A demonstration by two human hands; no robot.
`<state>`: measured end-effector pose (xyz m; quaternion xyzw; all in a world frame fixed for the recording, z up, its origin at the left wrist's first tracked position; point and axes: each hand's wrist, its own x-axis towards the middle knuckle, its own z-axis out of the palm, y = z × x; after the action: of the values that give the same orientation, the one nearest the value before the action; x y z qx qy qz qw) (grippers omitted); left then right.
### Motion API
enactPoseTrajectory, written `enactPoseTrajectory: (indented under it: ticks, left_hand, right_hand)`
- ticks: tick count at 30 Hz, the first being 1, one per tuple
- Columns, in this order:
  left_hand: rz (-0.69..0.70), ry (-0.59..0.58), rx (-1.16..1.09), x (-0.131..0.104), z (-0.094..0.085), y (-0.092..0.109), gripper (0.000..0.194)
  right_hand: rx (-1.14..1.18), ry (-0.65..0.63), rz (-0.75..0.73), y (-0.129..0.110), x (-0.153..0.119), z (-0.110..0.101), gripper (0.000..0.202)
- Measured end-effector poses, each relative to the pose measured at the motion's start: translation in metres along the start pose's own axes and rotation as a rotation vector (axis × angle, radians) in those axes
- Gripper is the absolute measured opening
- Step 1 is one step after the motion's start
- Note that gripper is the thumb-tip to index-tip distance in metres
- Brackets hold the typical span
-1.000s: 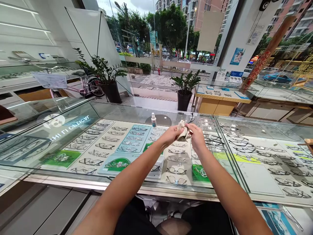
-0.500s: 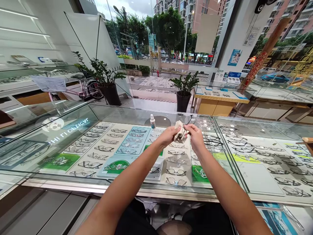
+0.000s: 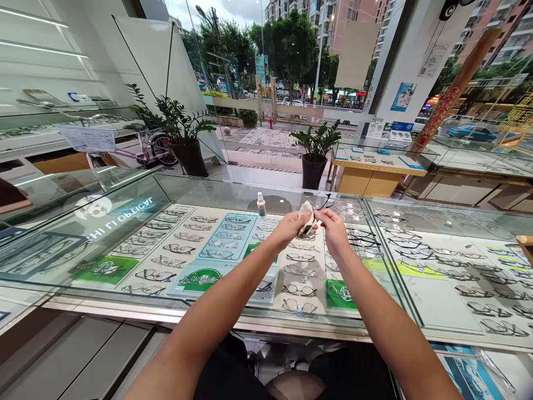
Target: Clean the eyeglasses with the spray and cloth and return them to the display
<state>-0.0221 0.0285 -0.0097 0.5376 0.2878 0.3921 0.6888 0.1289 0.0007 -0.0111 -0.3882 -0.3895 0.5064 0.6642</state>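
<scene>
Over the glass counter, my left hand (image 3: 290,228) is closed around a crumpled off-white cloth (image 3: 307,209). Close beside it, my right hand (image 3: 334,228) pinches a pair of eyeglasses, whose dark temple arm (image 3: 327,200) sticks out beyond the fingers. The cloth is bunched against the eyeglasses, and most of the frame is hidden by it and by my fingers. A small white spray bottle (image 3: 261,205) stands upright on the counter, left of my hands.
Beneath the glass top (image 3: 208,191) lie rows of eyeglasses (image 3: 300,290) and green cards (image 3: 345,293). Potted plants (image 3: 314,161) stand past the counter, before a glass front. A wooden display table (image 3: 362,180) is at the back right, a bicycle (image 3: 141,145) at the left.
The cloth has shifted and folded differently between my fingers, with my left hand turned slightly. Both hands stay in nearly the same place, and the view has tilted a little.
</scene>
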Motion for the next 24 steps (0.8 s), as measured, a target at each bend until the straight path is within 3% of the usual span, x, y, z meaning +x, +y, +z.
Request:
enactPoseTrajectory:
  ticks: [9,16,21,24]
  left_hand:
    - [-0.011,-0.209,-0.011,-0.005,-0.01,0.011,0.062]
    - [0.065,-0.01,0.082,0.0,-0.005,0.004,0.06]
    - [0.055,0.011,0.048,0.006,-0.009,0.003,0.064]
    - [0.081,0.133,-0.039,0.014,-0.023,0.003,0.063]
  right_hand:
    - [0.053,0.073,0.028,0.0,0.007,-0.004,0.034]
    - [-0.01,-0.075,-0.005,0.011,0.001,0.001,0.035]
    - [-0.097,0.001,-0.114,0.007,0.005,-0.005,0.032]
    - [-0.147,0.051,-0.203,-0.009,0.012,-0.01,0.029]
